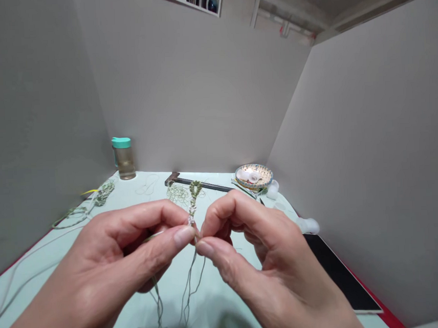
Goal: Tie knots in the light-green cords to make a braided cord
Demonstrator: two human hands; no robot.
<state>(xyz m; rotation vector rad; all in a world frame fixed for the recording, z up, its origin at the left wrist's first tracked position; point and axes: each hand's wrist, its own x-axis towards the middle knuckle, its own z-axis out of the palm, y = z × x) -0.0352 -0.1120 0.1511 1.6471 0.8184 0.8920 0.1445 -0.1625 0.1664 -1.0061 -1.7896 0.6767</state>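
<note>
A thin knotted cord (192,208) in green and white stands up between my hands, ending at the top in a small green loop. My left hand (145,241) pinches it just under the white knots, thumb in front. Close beside it, my right hand (245,246) has thumb and forefinger pressed together at the cord's lower end, seemingly on a thin strand; the fingertips hide the exact grip. Several loose grey-green strands (189,293) hang down below both hands over the pale table.
Behind my hands lie a hammer (205,185) and a tangle of green thread (177,193). A patterned bowl (254,176) stands back right, a teal-lidded bottle (125,159) back left. More green cord (105,193) lies left. A black flat panel (338,270) sits right. Grey walls (186,97) enclose the table.
</note>
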